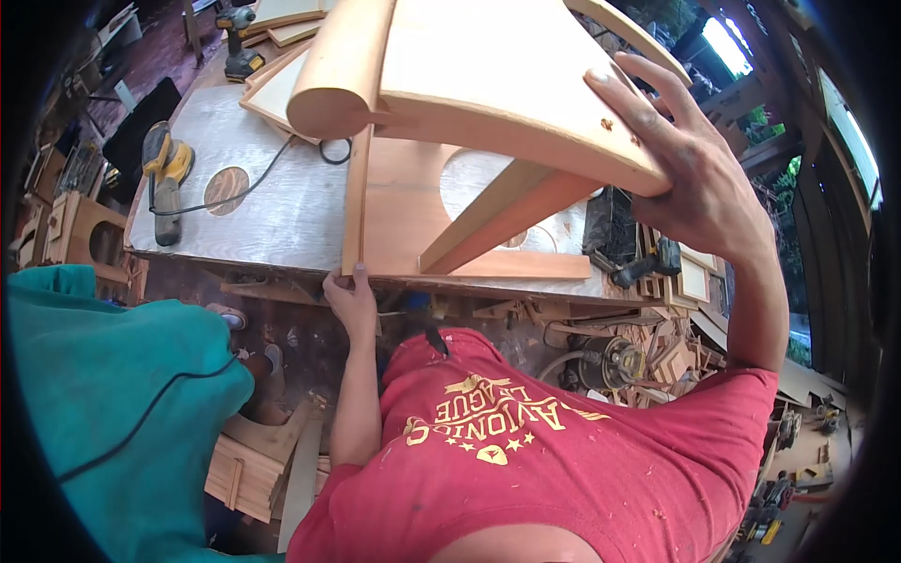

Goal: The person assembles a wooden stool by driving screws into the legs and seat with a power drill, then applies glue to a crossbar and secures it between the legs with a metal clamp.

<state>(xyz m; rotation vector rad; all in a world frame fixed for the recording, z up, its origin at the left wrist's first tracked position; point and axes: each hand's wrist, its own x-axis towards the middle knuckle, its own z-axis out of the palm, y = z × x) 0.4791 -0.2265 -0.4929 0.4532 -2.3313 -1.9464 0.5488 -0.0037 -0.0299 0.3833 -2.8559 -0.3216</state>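
Observation:
A pale wooden furniture frame [526, 131] stands on the workbench, with a broad curved panel on top, a rounded roll at its left front and a slanted brace below. My right hand [690, 155] grips the panel's right end, fingers spread over the top face and edge. Low at the bench's front edge, my left hand [353, 302] pinches the foot of the frame's upright strip [356, 211], thumb on top. Part of the left fingers is hidden under the wood.
The workbench [291, 225] carries an orbital sander [167, 178] with a trailing cord and a cordless drill [239, 42]. Another drill [648, 263] lies right of the frame. A person in a teal shirt [122, 375] is close on my left. Wood offcuts [253, 469] clutter the floor.

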